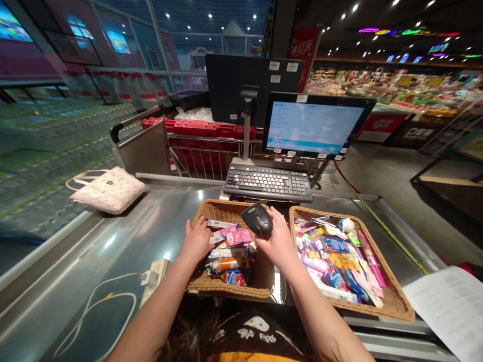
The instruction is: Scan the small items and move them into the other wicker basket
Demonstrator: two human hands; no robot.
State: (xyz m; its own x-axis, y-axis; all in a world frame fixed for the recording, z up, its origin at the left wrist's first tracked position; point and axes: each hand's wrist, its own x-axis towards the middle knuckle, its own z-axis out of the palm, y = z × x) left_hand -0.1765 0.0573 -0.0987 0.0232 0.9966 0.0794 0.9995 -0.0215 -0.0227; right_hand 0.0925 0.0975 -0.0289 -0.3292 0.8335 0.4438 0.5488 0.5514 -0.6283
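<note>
My right hand (pixel 277 241) is wrapped round a black handheld barcode scanner (pixel 257 219), held over the right side of the left wicker basket (pixel 260 289). My left hand (pixel 196 242) reaches over that basket's left rim, its fingers apart and touching small packets. Under and beside the fingers lie pink packets (pixel 238 237) and a long wrapped bar (pixel 222 224). Lower in the same basket are an orange-labelled tube (pixel 225 264) and a blue-and-red packet (pixel 234 277). A second wicker basket (pixel 402 304), to the right, holds many mixed sweets and small packages.
Behind the baskets stand a keyboard (pixel 268 182) and a lit monitor (pixel 313 125). A pale handbag (pixel 109 190) sits on the metal counter (pixel 166 221) at left. Near my left forearm are a power strip (pixel 156 279) and a loose white cable (pixel 132 301). A printed sheet (pixel 449 306) lies right.
</note>
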